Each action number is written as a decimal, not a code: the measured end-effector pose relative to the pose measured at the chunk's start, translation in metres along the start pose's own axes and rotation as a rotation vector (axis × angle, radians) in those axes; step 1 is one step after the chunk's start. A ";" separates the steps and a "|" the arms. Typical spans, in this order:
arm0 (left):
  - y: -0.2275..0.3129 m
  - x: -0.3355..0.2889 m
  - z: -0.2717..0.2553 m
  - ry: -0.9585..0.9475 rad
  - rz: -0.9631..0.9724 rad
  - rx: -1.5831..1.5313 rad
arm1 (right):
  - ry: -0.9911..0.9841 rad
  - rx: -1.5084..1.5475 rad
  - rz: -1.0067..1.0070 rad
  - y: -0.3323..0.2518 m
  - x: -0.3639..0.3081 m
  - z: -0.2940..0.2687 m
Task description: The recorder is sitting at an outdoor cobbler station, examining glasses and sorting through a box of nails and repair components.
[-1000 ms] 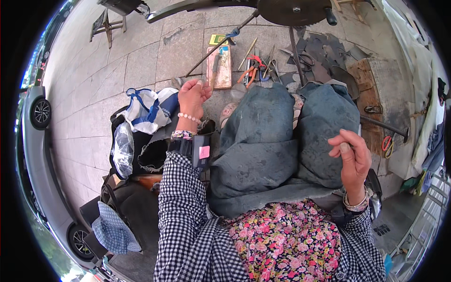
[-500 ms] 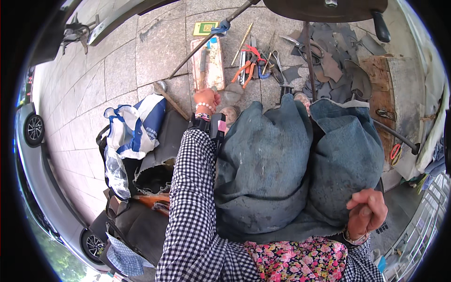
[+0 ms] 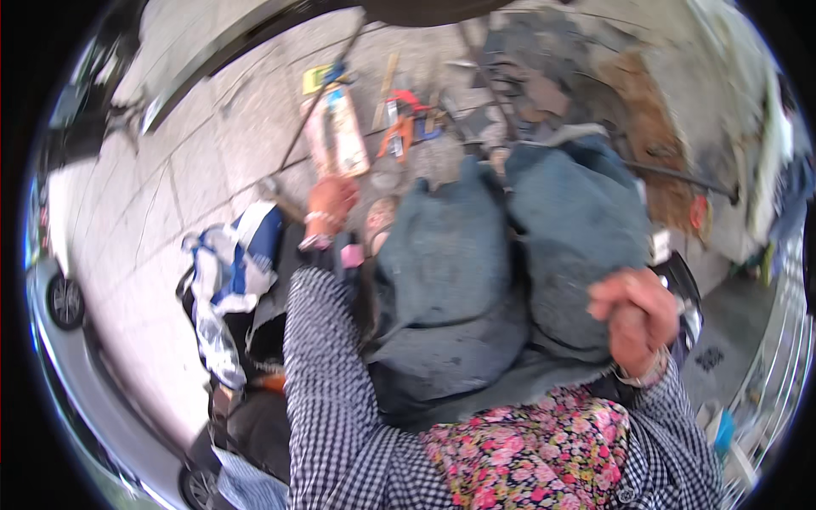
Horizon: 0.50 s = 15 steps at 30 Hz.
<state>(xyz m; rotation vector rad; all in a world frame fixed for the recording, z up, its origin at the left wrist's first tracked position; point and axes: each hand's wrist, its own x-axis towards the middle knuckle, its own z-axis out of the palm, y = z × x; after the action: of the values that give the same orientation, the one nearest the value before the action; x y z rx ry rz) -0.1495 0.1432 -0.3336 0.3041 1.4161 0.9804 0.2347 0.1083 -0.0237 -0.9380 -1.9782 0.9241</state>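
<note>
Left hand (image 3: 330, 200) has reached farther out toward the hammer (image 3: 280, 197) on the paving; grip unclear. Right hand (image 3: 636, 316) now rests fisted, seemingly empty, on right knee (image 3: 578, 229).

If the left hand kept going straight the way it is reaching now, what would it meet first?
Probably the flat wooden board lying on the paved ground just past the left hand, with the orange-handled tools a little to its right. The picture is blurred and depth is unclear, so this is a best guess.
</note>
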 end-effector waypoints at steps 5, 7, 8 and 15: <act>0.107 -0.112 0.048 -0.235 0.208 -0.303 | 0.024 0.094 -0.146 0.007 0.010 0.015; 0.136 -0.179 0.090 -0.390 0.313 -0.173 | 0.037 0.308 -0.010 0.006 0.002 0.020; 0.143 -0.214 0.111 -0.450 0.353 -0.117 | 0.074 0.291 -0.017 0.003 0.000 0.018; 0.073 -0.323 0.204 -0.543 0.175 -0.156 | -0.093 0.142 -0.297 -0.008 -0.021 0.014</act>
<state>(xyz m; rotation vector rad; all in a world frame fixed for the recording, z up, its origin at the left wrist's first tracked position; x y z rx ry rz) 0.0541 0.0289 -0.0221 0.5391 0.8254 1.0450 0.2301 0.0836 -0.0301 -0.5123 -2.0301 0.9358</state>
